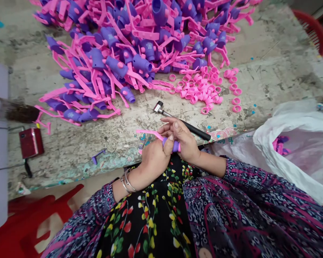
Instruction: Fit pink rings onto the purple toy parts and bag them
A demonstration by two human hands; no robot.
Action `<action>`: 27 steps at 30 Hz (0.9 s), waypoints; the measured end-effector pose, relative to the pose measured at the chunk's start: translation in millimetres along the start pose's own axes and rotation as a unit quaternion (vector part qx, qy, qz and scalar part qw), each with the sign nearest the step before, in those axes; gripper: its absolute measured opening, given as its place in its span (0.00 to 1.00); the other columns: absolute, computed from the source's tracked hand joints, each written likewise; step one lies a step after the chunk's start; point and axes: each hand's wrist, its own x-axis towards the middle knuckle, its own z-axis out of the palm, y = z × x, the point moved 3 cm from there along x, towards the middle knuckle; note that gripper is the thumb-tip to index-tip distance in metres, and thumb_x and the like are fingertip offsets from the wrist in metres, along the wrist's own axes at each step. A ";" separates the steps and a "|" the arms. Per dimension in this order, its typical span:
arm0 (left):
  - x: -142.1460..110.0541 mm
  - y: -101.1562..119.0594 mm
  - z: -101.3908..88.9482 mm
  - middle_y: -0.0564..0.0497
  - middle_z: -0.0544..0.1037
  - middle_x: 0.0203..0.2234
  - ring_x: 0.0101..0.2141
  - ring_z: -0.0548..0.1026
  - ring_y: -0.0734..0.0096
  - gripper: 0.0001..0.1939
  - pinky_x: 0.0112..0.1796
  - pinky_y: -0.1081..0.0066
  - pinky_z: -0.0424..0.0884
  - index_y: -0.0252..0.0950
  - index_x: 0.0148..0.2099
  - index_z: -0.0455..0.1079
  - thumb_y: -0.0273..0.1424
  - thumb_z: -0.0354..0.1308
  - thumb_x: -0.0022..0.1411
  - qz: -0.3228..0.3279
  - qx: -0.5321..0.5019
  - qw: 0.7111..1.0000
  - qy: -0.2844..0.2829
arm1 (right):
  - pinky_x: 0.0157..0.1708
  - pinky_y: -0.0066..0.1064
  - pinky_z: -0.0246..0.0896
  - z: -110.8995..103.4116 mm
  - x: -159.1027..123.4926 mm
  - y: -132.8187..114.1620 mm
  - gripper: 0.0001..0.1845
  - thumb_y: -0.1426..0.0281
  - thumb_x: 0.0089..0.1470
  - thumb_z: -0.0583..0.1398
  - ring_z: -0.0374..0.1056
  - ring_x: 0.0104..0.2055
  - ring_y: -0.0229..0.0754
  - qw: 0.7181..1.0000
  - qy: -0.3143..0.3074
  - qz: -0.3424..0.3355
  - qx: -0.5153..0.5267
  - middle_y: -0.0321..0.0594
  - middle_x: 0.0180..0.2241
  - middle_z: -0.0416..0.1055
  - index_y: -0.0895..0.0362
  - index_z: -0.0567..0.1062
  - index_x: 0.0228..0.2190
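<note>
My left hand is wrapped round a purple and pink plastic part, its pink arm sticking out to the left above the knuckles. Against the part's right end, where a pink band shows, lies the palm of my right hand. The right fingers curve over the top of the part, close to the left thumb. Just beyond the right hand, a small hammer with a black handle rests on the table. Between the palms, some of the part is hidden.
A heap of purple and pink parts covers the table's far side. Loose pink rings lie at its right. A white sack stands at right, a dark red box at left. A purple scrap lies near the front edge.
</note>
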 end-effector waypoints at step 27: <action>-8.5 7.1 4.2 0.43 0.81 0.29 0.30 0.79 0.55 0.35 0.28 0.66 0.64 0.36 0.39 0.73 0.51 0.29 0.71 0.075 0.060 0.993 -0.063 | 0.29 0.28 0.62 -5.4 -12.1 3.2 0.21 0.51 0.62 0.54 0.69 0.27 0.38 0.993 0.010 0.105 0.056 0.35 0.27 0.75 0.54 0.71 0.45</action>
